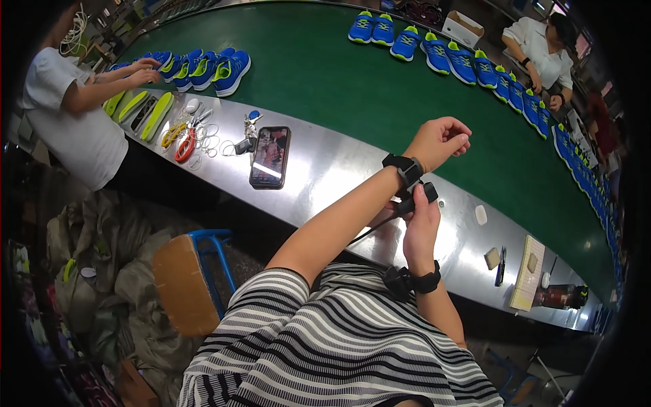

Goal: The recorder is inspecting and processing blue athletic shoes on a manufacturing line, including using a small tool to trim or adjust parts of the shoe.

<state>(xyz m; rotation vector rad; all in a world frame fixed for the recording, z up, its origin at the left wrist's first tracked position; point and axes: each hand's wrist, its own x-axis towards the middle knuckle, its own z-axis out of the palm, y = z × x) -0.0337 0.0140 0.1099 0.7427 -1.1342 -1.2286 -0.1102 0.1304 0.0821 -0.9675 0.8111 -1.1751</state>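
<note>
While a phone lies near the table's near edge, I see a black strap on the left wrist; just beside it, the black module sits narrowly gripped under the thumb of the right hand. The left hand curls loosely, empty. Toward the table's right end lies a yellowish pad.

Lighting: moderate, cool, seemingly overhead. Table: brightest zone, whitish glare patches along bare metal. Phone: pale streak reflected across screen. Green surface: matte, fairly even. Left hand, right hand: well lit, reasonably sharp. Cloth heap: dim, shadowed. Distortion: fisheye, long edges bowed. Corners: black vignette; outermost detail soft, murky.
</note>
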